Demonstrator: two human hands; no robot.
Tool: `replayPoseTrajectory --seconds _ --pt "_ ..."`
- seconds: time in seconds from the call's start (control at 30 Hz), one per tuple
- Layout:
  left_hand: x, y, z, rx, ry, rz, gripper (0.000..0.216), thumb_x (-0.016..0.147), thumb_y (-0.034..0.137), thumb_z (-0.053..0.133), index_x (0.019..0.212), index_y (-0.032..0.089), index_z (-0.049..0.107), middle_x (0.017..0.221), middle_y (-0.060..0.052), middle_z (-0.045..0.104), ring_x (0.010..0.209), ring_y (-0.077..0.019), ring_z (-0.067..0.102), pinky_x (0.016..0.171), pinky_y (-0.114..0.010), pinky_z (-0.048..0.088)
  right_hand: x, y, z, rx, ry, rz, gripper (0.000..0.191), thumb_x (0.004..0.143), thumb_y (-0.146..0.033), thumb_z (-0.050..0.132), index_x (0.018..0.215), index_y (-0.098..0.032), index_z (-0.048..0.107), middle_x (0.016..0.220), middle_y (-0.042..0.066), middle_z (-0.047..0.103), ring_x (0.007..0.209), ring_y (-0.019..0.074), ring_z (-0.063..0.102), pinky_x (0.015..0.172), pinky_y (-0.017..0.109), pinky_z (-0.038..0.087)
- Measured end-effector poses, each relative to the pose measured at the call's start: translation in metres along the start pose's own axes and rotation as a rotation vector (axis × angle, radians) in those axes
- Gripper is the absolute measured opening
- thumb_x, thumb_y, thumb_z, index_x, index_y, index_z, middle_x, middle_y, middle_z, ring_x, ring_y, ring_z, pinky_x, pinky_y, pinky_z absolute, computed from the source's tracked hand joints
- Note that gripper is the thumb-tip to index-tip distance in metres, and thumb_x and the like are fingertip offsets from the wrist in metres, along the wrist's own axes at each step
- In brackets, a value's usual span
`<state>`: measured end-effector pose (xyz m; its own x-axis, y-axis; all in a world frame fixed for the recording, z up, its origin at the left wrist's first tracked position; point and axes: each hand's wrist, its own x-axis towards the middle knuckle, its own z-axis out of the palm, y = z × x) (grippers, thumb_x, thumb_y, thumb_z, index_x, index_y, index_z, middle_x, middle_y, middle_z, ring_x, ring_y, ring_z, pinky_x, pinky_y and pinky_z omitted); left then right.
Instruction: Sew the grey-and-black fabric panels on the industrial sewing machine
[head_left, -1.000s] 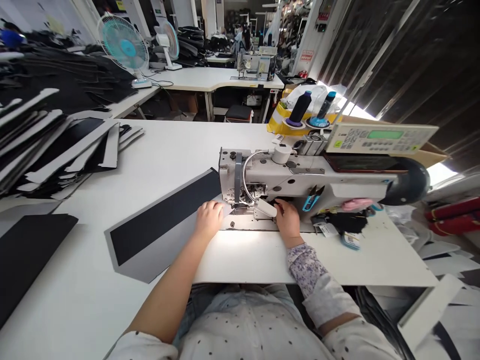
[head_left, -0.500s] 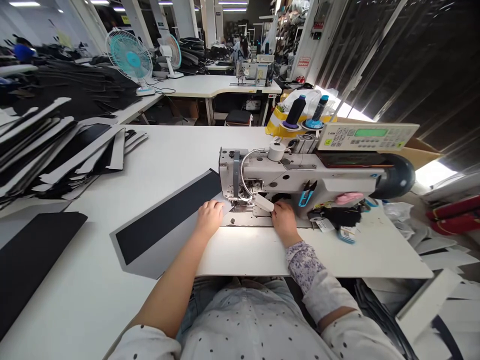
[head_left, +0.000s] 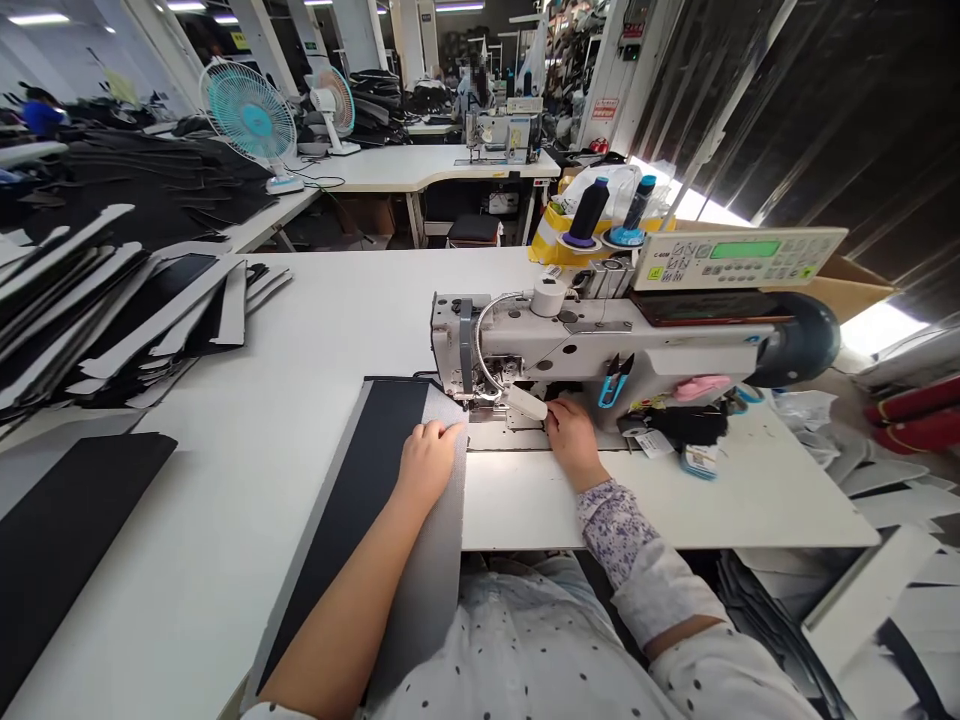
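Two hands work at a sewing machine [head_left: 570, 345]: the left hand [head_left: 427, 462] lies flat and open on a black-and-grey panel [head_left: 352, 500], which runs across the white surface [head_left: 225, 330] to the needle; the right hand [head_left: 574, 440] curls on the machine bed [head_left: 502, 437], its hold impossible to tell.

Fabric panel [head_left: 365, 490]: long, flat, black centre strip with a pale grey textured border. Lies lengthwise under the left hand [head_left: 427, 465], running forward from the person's body; far end reaches the presser foot [head_left: 471, 403] of the sewing machine [head_left: 592, 345]. Left hand rests palm down across the strip's right edge, fingers [head_left: 448, 430] pointing toward the foot. Right hand [head_left: 571, 440] sits on the machine's metal bed just right of the foot, apart from the panel.
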<state>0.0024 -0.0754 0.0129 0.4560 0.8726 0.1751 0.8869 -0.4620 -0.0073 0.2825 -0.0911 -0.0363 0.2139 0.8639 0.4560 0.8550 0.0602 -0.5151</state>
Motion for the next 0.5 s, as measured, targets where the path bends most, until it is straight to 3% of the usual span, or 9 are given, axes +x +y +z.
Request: replayPoseTrajectory --seconds 0.5 --pt "0.043 -0.001 0.022 -0.017 0.097 -0.111 0.027 0.087 0.015 0.044 0.103 0.019 0.065 0.095 -0.010 0.062 0.088 -0.0247 0.053 0.074 -0.035 0.043 0.003 -0.010 -0.008 0.197 0.182 0.141 0.023 0.082 -0.024 0.050 0.095 -0.020 0.068 0.103 0.010 0.060 0.089 0.0201 0.061 0.081 0.038 0.054"
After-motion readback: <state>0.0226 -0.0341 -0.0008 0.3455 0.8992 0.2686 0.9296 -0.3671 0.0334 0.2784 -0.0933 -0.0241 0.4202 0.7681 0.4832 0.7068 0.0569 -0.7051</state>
